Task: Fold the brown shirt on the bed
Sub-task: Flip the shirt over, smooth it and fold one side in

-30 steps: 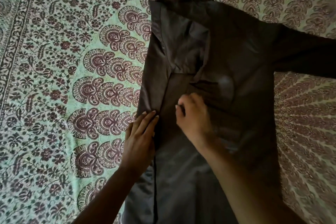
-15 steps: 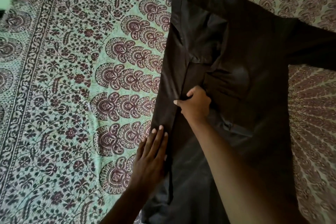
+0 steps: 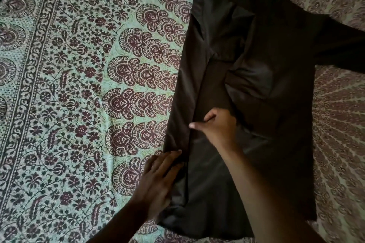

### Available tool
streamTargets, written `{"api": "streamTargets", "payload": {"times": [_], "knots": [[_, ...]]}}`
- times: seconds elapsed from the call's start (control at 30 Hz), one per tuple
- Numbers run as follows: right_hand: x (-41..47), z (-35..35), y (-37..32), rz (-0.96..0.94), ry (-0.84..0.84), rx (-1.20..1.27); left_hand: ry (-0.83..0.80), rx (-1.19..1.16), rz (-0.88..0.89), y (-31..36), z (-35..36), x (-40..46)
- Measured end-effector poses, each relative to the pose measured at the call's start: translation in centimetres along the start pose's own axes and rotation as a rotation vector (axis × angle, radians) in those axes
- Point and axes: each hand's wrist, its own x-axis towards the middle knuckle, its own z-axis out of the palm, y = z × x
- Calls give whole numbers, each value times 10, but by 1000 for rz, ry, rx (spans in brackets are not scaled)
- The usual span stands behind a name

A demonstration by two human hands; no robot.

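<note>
1. Around the shirt (image 3: 256,89): only the patterned bedsheet (image 3: 79,104), green with maroon paisley and flower print, a banded border running up the left side.
2. Partly covering the shirt's lower half: the right forearm, crossing it from the bottom right corner.
3. Shirt lying flat on the bed, right of centre, long axis running near to far, tilted slightly to the right at the far end; collar end far, hem near.
4. Left side folded inward in a long strip over the body; one sleeve (image 3: 339,45) stretched out to the right, off the frame edge.
5. Left hand (image 3: 158,181) flat, fingers straight and together, pressing the folded left edge near the hem.
6. Right hand (image 3: 217,126) on the middle of the shirt, fingers curled into the cloth, thumb pointing left along the fold.
7. Dim lighting; a pale green patch at the top left corner.
</note>
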Motion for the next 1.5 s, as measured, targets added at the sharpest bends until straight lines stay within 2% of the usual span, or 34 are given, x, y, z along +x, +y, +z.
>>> {"api": "streamTargets", "payload": {"times": [0.13,0.2,0.3,0.4,0.53,0.67,0.77,0.9,1.0,1.03,1.07,1.13,1.2,1.23,1.3,1.37,1.5], "knots": [[35,-41,-5,-102,330,-1,135,-45,-39,-9,-24,77],[57,-61,-2,-156,375,-86,195,-31,-28,-12,-33,126],[84,-87,3,-84,233,-328,245,-31,-2,-11,-46,198],[97,-105,5,-64,81,-463,259,-114,-1,-1,-54,259],[80,-111,13,-205,-47,-402,197,-479,-97,19,-61,315],[34,-101,28,-304,-7,-438,71,-639,-91,30,-58,331],[19,-96,41,-290,-9,-280,75,-541,-234,31,-51,328],[-5,-81,36,-440,-230,-115,261,-571,-361,28,-58,305],[-23,-67,24,-482,-502,45,272,-605,-344,16,-59,273],[-24,-64,21,-492,-525,73,295,-611,-373,10,-59,262],[-22,-61,19,-505,-467,97,334,-601,-413,4,-58,252],[-13,-56,18,-451,-186,135,404,-561,-496,-9,-59,229],[0,-53,20,-270,147,24,401,-583,-551,-19,-59,210],[5,-52,22,-161,237,-67,382,-600,-570,-22,-59,202],[16,-52,22,28,187,-102,335,-654,-602,-29,-57,188],[20,-46,20,154,36,43,257,-697,-598,-29,-54,173],[13,-26,33,138,-101,-23,143,-659,-486,-17,-43,145]]}}
